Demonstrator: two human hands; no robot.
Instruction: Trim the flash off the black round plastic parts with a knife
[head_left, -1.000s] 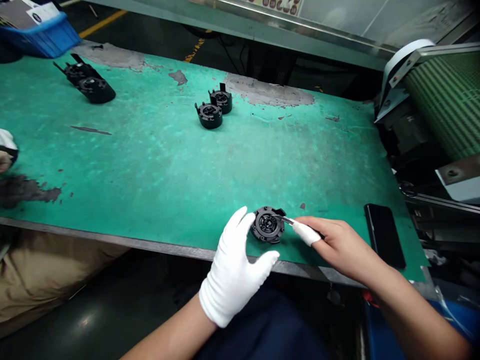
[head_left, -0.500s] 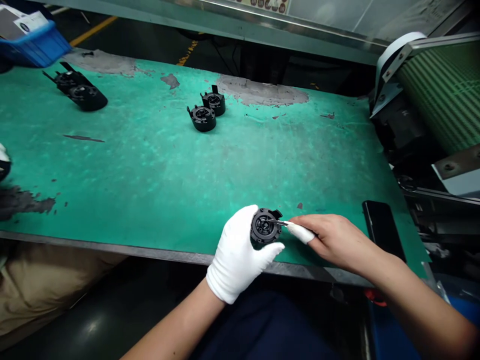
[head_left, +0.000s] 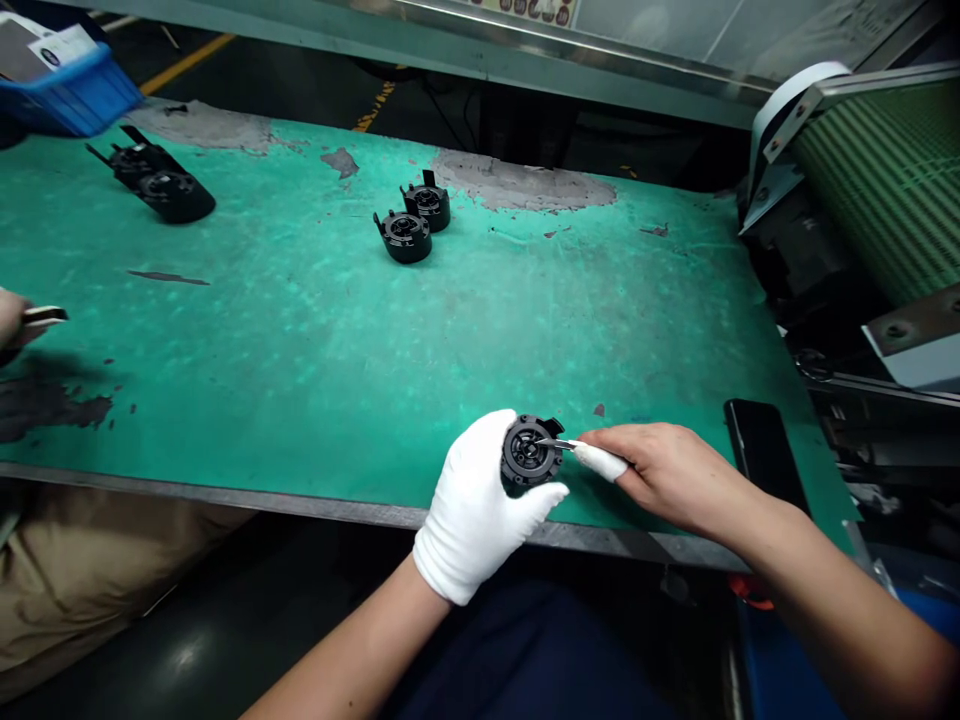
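Note:
My left hand [head_left: 476, 510], in a white glove, is wrapped round a round black plastic part [head_left: 531, 452] just above the table's front edge. Rings and small recesses show on the part's upturned face, and a tab juts from its upper right. Bare but for a white cover on the thumb, my right hand [head_left: 660, 475] pinches a thin metal tool [head_left: 561, 444], which looks like tweezers. Its tip reaches to the middle of the part's face; whether it grips anything there is too small to tell.
Two similar black parts [head_left: 407, 237] stand at the back middle of the green table [head_left: 322, 330]. More black parts [head_left: 169, 190] and a blue bin [head_left: 75, 95] are at far left. A phone [head_left: 765, 450] lies at right, near a green conveyor belt [head_left: 892, 170]. Another person's hand [head_left: 11, 318] shows at left.
At the left edge, the other person's hand has come further into view with a dark, light-edged item. My hands, the black part and the tool stay almost in place.

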